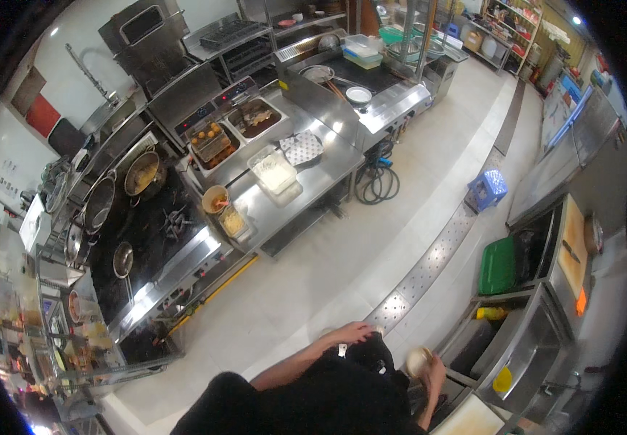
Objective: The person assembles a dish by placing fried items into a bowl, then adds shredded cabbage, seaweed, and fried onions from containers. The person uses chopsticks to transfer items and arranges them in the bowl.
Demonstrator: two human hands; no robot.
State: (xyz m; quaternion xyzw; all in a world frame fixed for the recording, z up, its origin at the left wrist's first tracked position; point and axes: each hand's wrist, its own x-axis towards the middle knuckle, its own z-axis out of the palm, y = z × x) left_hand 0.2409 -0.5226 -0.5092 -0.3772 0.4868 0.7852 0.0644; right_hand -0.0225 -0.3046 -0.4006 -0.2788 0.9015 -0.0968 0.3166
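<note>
Low in the frame, near centre, the left hand (355,333) is beside dark cloth (368,357), fingers loosely bent; whether it grips anything I cannot tell. Right of it, the right hand (435,373) is partly closed, its fingers at the side of a pale round bowl (418,362). The step looks like holding or carrying this bowl; the next move seems to call for a secure, level grip. Beyond, left to right, come a black stovetop (150,235), a steel counter (261,219), pale floor (270,304), a perforated drain strip (429,259), a blue stool (489,190) and a steel sink (529,354).
</note>
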